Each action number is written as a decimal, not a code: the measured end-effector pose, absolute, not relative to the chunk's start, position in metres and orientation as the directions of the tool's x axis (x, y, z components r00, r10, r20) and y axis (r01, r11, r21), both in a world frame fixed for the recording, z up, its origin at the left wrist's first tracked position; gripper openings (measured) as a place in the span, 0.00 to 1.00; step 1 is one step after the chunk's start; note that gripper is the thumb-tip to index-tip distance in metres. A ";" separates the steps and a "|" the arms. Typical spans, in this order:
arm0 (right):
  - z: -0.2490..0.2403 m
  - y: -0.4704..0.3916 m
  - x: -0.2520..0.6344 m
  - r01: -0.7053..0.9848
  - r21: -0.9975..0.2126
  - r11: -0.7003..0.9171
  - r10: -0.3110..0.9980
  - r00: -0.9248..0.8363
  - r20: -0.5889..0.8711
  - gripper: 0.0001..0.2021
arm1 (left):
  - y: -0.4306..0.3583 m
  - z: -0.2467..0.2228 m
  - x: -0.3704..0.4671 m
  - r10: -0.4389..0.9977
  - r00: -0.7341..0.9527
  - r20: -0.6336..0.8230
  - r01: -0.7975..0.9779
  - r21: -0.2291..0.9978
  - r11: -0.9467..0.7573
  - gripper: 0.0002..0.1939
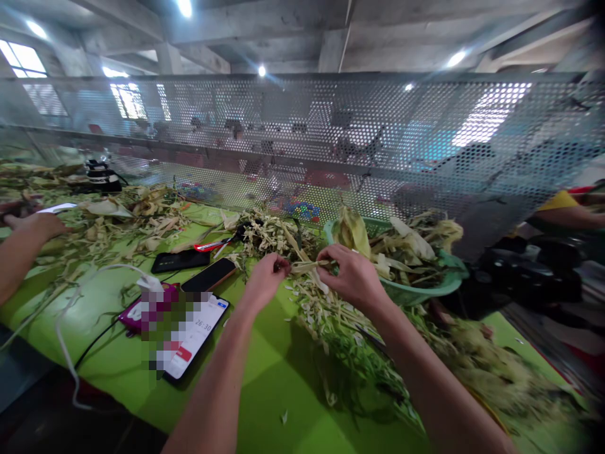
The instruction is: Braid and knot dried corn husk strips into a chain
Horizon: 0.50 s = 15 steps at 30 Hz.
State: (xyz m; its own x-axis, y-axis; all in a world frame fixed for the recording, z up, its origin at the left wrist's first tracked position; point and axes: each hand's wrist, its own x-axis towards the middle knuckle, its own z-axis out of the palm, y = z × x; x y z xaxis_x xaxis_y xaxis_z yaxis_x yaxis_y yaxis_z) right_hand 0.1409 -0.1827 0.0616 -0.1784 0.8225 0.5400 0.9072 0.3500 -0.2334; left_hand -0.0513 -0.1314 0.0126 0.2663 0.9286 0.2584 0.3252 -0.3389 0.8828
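Observation:
A pale strip of dried corn husk (303, 268) stretches between my two hands above the green table. Its left end is pinched in the fingers of my left hand (265, 276). My right hand (348, 272) grips the other end, thumb and fingers pressed together. Just behind my right hand stands a green plastic basket (428, 291) heaped with dry husks (411, 243). Below the hands lies a pile of green and pale plant strips (340, 337), partly covered by my right forearm. A heap of small pale plant pieces (276, 236) sits beyond my left hand.
On the green table (269, 384) lie a lit phone (203, 337), two dark phones (208, 275) and a purple power strip (151, 309) with cables. A red-handled cutter (212, 244) rests behind them. A perforated metal screen (283, 139) closes the back. Another person's arm (28, 243) reaches in at left.

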 end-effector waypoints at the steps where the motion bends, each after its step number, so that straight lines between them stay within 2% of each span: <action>1: 0.062 -0.183 0.141 0.905 -0.237 0.352 0.826 -0.182 0.534 0.04 | -0.132 0.014 -0.052 0.923 0.256 0.287 0.339 0.867 -0.364 0.03; 3: 0.062 -0.183 0.140 0.906 -0.228 0.356 0.832 -0.197 0.518 0.04 | -0.135 0.016 -0.052 0.886 0.226 0.404 0.324 0.827 -0.460 0.05; 5: 0.061 -0.184 0.137 0.907 -0.204 0.369 0.834 -0.226 0.504 0.05 | -0.139 0.019 -0.048 0.818 0.226 0.529 0.254 0.779 -0.573 0.11; 7: 0.060 -0.186 0.134 0.904 -0.177 0.388 0.831 -0.261 0.491 0.06 | -0.143 0.021 -0.042 0.775 0.291 0.560 0.160 0.771 -0.617 0.16; 11: 0.061 -0.189 0.128 0.886 -0.154 0.437 0.813 -0.316 0.489 0.07 | -0.148 0.016 -0.029 0.772 0.503 0.388 0.060 0.876 -0.479 0.11; 15: 0.064 -0.188 0.130 0.829 -0.278 0.485 0.775 -0.260 0.576 0.16 | -0.145 0.012 -0.026 0.826 0.510 0.242 0.054 0.949 -0.311 0.15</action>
